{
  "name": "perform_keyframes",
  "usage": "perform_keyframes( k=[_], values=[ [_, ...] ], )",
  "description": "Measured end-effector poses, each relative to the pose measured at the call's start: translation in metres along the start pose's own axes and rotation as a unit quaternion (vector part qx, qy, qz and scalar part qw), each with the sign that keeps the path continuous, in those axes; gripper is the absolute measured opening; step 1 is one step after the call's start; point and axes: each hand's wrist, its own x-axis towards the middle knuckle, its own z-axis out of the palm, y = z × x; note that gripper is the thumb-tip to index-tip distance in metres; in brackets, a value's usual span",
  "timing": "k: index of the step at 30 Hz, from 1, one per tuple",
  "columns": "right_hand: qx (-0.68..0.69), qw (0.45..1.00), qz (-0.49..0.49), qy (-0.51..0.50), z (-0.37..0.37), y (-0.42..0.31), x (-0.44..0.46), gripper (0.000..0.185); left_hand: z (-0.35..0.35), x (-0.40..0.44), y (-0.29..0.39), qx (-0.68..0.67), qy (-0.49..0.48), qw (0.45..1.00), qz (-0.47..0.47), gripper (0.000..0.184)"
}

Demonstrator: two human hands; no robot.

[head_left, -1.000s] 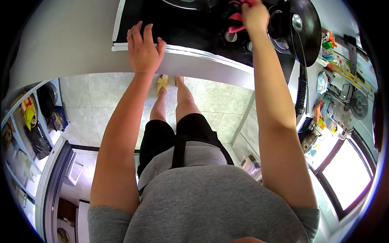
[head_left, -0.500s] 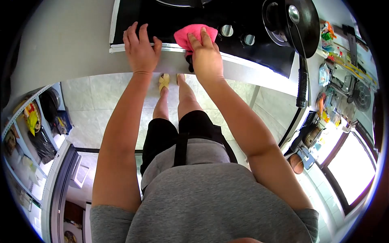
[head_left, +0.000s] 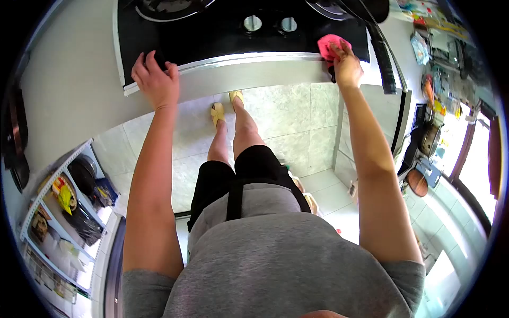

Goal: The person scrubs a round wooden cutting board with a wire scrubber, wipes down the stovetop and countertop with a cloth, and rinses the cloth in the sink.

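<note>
My right hand [head_left: 348, 69] grips a bunched pink cloth [head_left: 330, 45] against the front right edge of the black gas stove [head_left: 222, 40]. Below the cloth hangs a small dark piece that I cannot make out. At the stove's front left corner lies my left hand [head_left: 158, 85], fingers spread and bent over the edge, holding nothing. A silvery trim strip [head_left: 249, 57] runs along the stove front between the hands. Two control knobs, one on the left [head_left: 252, 23] and one on the right [head_left: 288, 24], sit on the black top.
The black wok handle [head_left: 383, 61] juts past the stove's right front, close to my right hand, with a thin metal utensil handle beside it. Grey counter [head_left: 69, 79] extends left. A shelf rack [head_left: 32, 212] stands lower left; a round wooden board [head_left: 417, 183] is at right.
My right hand and the pink cloth have slid right along the stove's front edge, toward the wok handle. My left hand remains at the left end. The camera view has shifted.
</note>
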Motion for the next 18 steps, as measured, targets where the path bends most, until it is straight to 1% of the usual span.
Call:
perform_keyframes(
  k=[1,3,4,5,6,7,9,10,11,12,13,15,16,17,18],
  values=[
    [0.004,0.999,0.033,-0.011,0.008,0.02,0.006,0.047,0.001,0.0,0.0,-0.007,0.0,1.0,0.013,0.042],
    [-0.004,0.999,0.039,0.009,0.023,0.062,0.012,0.048,0.001,0.001,0.001,0.018,-0.004,1.0,0.005,0.042],
    [-0.04,0.997,0.058,-0.021,0.005,0.061,0.009,0.048,-0.001,0.002,0.001,0.024,-0.005,1.0,0.014,0.041],
    [0.067,0.995,0.064,0.03,0.009,0.074,0.012,0.039,-0.002,0.002,0.0,0.018,-0.006,0.999,0.03,0.041],
    [0.071,0.994,0.08,0.033,0.015,0.086,0.011,0.039,-0.002,0.002,0.0,0.01,0.005,1.0,0.024,0.041],
    [0.266,0.952,0.147,0.044,0.009,0.089,0.009,0.027,-0.002,0.0,0.0,0.002,0.015,1.0,0.016,0.041],
    [0.364,0.896,0.246,0.058,-0.008,0.103,0.002,0.024,-0.004,0.0,0.001,-0.007,0.019,0.999,0.046,0.042],
    [0.41,0.861,0.293,0.074,-0.016,0.109,-0.001,0.022,-0.003,0.0,0.001,-0.022,0.018,0.999,0.034,0.042],
    [0.447,0.855,0.194,0.178,-0.002,0.13,-0.005,0.036,-0.002,-0.001,0.001,-0.039,0.016,0.999,0.022,0.042],
    [0.616,0.736,0.2,0.197,0.012,0.152,-0.011,0.039,-0.002,-0.001,0.0,-0.052,0.019,0.998,0.036,0.041],
    [0.71,0.627,0.271,0.171,-0.001,0.153,-0.029,0.042,-0.005,-0.001,0.0,-0.053,0.017,0.997,0.052,0.041],
    [0.855,0.416,0.297,0.088,0.012,0.184,-0.054,0.041,-0.012,-0.004,0.006,-0.048,0.019,0.996,0.079,0.037],
    [0.932,0.321,0.164,0.041,0.036,0.199,-0.069,0.032,-0.02,-0.007,0.012,-0.054,0.018,0.993,0.099,0.034],
    [0.94,0.206,0.266,0.054,0.02,0.182,-0.086,0.03,-0.028,-0.014,0.023,-0.061,0.015,0.991,0.119,0.032],
    [0.977,0.127,0.172,-0.025,0.009,0.172,-0.107,0.031,-0.035,-0.024,0.032,-0.055,0.005,0.987,0.15,0.028]
  ],
)
